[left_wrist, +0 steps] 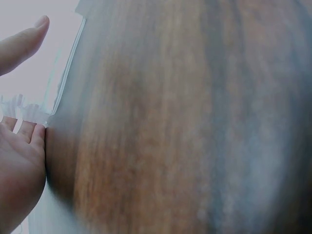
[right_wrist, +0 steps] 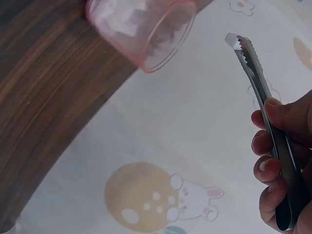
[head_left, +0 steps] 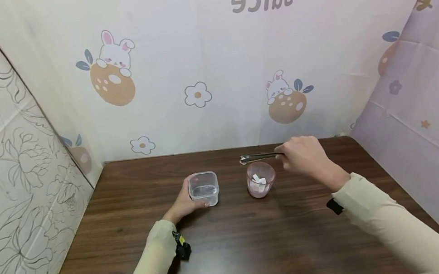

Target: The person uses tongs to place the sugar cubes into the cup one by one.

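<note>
In the head view my left hand [head_left: 184,202] grips a clear square plastic container [head_left: 212,197] from its left side, thumb at the front. The left wrist view shows the thumb [left_wrist: 24,44] and fingertips at the container's wall. My right hand [head_left: 304,156] holds metal tongs [head_left: 260,155] level above a pink-tinted glass [head_left: 255,189]. Several white cube-like pieces [head_left: 258,180] lie in the glass. In the right wrist view the fingers wrap the tongs' handle, and a small white piece [right_wrist: 233,42] sits between the serrated tips.
Dark wooden table [head_left: 233,245] carries the container and the glass, which stand a short gap apart. A printed curtain [head_left: 209,124] rises behind the table's back edge, and another patterned sheet [head_left: 416,99] hangs along the right. A floral panel [head_left: 12,158] is on the left.
</note>
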A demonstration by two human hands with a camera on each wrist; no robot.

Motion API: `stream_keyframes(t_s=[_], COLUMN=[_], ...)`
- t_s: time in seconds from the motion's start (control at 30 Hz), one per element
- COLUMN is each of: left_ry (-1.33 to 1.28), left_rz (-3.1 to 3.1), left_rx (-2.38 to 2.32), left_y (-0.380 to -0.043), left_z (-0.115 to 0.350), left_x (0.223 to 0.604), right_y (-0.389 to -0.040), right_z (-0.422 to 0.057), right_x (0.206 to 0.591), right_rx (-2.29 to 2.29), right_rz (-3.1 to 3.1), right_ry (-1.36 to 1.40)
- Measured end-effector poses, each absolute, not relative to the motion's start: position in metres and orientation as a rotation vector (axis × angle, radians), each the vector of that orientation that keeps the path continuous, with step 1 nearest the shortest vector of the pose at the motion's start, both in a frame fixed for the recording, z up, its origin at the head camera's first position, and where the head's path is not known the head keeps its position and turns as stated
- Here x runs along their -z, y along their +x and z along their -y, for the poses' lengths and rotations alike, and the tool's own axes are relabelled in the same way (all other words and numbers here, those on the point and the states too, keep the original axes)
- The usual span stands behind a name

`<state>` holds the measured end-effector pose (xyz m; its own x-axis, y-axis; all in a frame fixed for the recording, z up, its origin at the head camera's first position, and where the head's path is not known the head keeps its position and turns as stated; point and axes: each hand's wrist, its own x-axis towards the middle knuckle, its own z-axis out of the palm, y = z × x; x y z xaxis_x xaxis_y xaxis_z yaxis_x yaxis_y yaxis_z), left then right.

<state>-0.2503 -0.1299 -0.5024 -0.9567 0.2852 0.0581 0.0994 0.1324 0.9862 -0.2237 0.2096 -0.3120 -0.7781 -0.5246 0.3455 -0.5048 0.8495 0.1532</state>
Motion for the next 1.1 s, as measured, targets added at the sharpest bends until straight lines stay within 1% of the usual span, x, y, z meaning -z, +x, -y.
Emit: stream_keyframes(t_s=[0.23,0.37,0.5,0.6,0.7,0.93,1.0,1.1], left_ry=[0.422,0.424,0.423,0.407,0.401,0.437,0.439,0.432], left_rz=[-2.244,-2.258,-2.276,-2.297,-2.293,-2.251,-2.256,-2.261], left_rx=[-1.901,-1.933,-1.958,-1.943,-1.942,-1.908,-1.905,-1.931], left_y=[-0.236,-0.24,-0.25,-0.252,-0.249,-0.236,-0.237,-0.242], left_z=[0.13,0.13,0.13,0.128,0.128,0.129,0.129,0.129], left_x=[0.478,0.489,0.508,0.511,0.507,0.483,0.483,0.492], right_y=[-0.217,-0.213,-0.212,-0.213,-0.214,-0.218,-0.219,-0.22], right_z=[-0.228,-0.236,-0.24,-0.24,-0.241,-0.24,-0.239,-0.237], right_x=[0.319,0.327,0.337,0.346,0.355,0.365,0.366,0.365], right_rx=[0.094,0.095,0.118,0.134,0.128,0.149,0.15,0.16], right_rz=[2.683,2.707,2.718,2.713,2.711,2.713,2.711,2.71], right_ry=[0.72,0.728,0.76,0.783,0.798,0.803,0.808,0.823])
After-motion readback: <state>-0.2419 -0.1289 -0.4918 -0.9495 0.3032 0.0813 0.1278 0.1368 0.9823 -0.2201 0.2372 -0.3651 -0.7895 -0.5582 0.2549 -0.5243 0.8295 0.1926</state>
